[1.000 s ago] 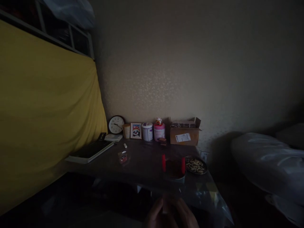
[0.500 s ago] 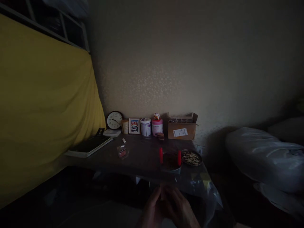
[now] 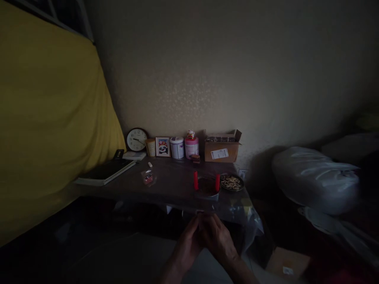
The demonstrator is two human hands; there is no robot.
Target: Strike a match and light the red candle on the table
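In the dim head view, my left hand (image 3: 189, 236) and my right hand (image 3: 218, 238) are raised together in front of the table's near edge. Both have bent, closed fingers that meet at the tips. A small pale edge shows at the fingertips, but what they hold is too dark to name. Just beyond them on the table stands a round metal tin (image 3: 209, 195) with dark contents, flanked by a red candle (image 3: 196, 180) on the left and another red candle (image 3: 217, 183) on the right. Beside it lies a round dish (image 3: 232, 183) of matchstick-like pieces.
Along the wall stand a clock (image 3: 137, 139), a panda picture (image 3: 163, 147), a white tub (image 3: 177, 148), a pink-lidded tub (image 3: 192, 148) and a cardboard box (image 3: 221, 152). A small clear packet (image 3: 148, 178) lies left. A yellow curtain (image 3: 50, 118) hangs left; a white bag (image 3: 314, 179) sits right.
The view has tilted downward and shifted slightly right, so the table things appear higher and a floor box shows. My joined hands appear higher, with more of the forearms in view.
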